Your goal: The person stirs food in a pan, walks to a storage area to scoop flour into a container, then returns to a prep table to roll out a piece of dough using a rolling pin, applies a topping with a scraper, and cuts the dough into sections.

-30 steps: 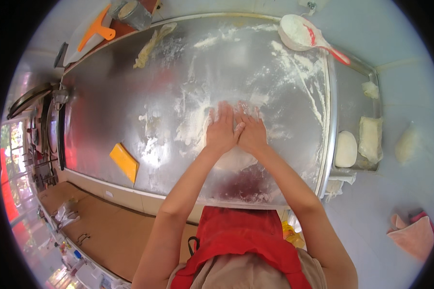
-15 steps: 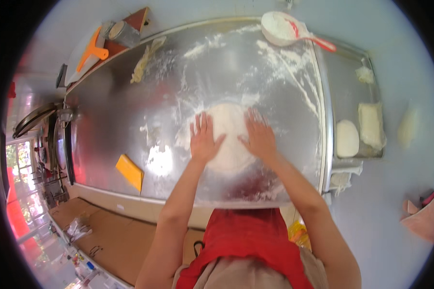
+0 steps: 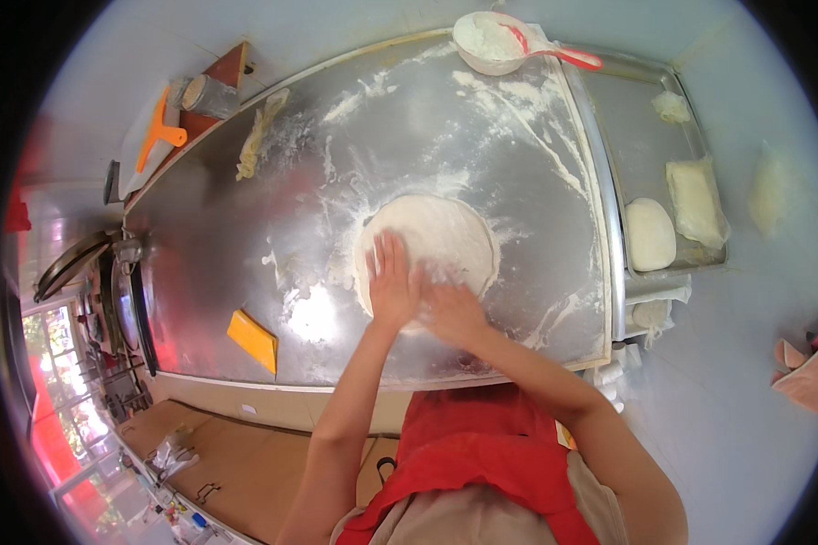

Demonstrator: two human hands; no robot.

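A flat round of pale dough (image 3: 454, 227) lies on the floured metal table. My left hand (image 3: 393, 289) rests on its left part, palm down, with the fingers stretched out. Close beside it, my right hand (image 3: 453, 313) is on the lower middle of the dough. Its fingertips are blurred by motion, but the hand looks flat and extended. Neither hand grips anything. White flour (image 3: 354, 104) is scattered over the table around and beyond the dough.
A yellow scraper (image 3: 253, 341) lies near the table's left front. At the far edge stands a bowl of flour (image 3: 486, 50) with a red-handled scoop (image 3: 577, 58). The right-hand metal tray (image 3: 613, 118) holds a white dough piece (image 3: 651, 234) and a wrapped block (image 3: 696, 202). A dough strip (image 3: 256, 136) lies far left.
My hands have come from the two sides of the dough to its lower middle, close together. The dough round now looks wider and flatter. The head view has shifted slightly.
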